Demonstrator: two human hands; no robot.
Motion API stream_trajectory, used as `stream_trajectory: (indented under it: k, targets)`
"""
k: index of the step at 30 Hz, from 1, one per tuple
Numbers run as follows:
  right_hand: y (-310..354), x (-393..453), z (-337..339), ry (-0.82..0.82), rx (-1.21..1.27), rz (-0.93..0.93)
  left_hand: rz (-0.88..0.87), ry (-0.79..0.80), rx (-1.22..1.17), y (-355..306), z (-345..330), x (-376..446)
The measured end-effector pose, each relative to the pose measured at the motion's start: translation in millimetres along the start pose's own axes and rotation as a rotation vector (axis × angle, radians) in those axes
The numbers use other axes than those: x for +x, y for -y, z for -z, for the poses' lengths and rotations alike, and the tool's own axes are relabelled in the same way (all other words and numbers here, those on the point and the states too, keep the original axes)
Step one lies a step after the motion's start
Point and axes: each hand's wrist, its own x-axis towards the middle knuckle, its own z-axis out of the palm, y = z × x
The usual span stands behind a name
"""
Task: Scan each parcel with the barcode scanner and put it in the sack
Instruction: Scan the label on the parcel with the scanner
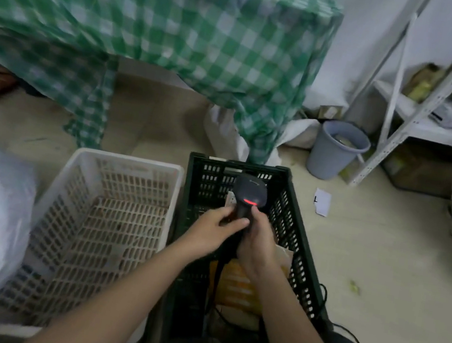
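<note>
Fingers of both our hands, left hand (214, 226) and right hand (256, 242), curl round the upright barcode scanner (247, 199); parcels (241, 287) lie at 6 o'clock, nearer the right.

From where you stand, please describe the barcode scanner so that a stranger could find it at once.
Find the two crates on the floor: the white crate on the left and the dark green crate on the right. Above the green one, the left hand and right hand both grip the barcode scanner, the only black thing with a red light.
</note>
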Motion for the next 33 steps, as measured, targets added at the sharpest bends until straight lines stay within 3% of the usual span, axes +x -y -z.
stream_trajectory:
  k: [5, 8, 13, 18, 21, 24, 28, 33]
  targets:
    - [-9, 53, -5, 0.088, -0.033, -0.035, 0.009, -0.164, -0.013, 27, 14, 38]
    - [-8, 99, -2, 0.109, -0.279, -0.064, 0.06, -0.219, 0.02, 50, 29, 69]
    - [-22, 209, 37, -0.145, -0.894, 0.058, 0.156, -0.262, 0.045, 101, 38, 127]
    - [-49, 309, 78, -0.086, -1.424, 0.138, 0.145, -0.25, 0.06, 135, 39, 189]
    - [-70, 359, 96, -0.07, -1.593, 0.157, 0.141, -0.23, 0.067, 147, 39, 215]
    - [-90, 387, 111, -0.165, -1.716, 0.173, 0.139, -0.216, 0.051, 155, 39, 229]
    - [-104, 397, 122, -0.223, -2.016, 0.32, 0.147, -0.223, 0.052, 161, 39, 239]
    - [-95, 387, 133, -0.248, -1.993, 0.281, 0.188, -0.232, 0.026, 161, 39, 230]
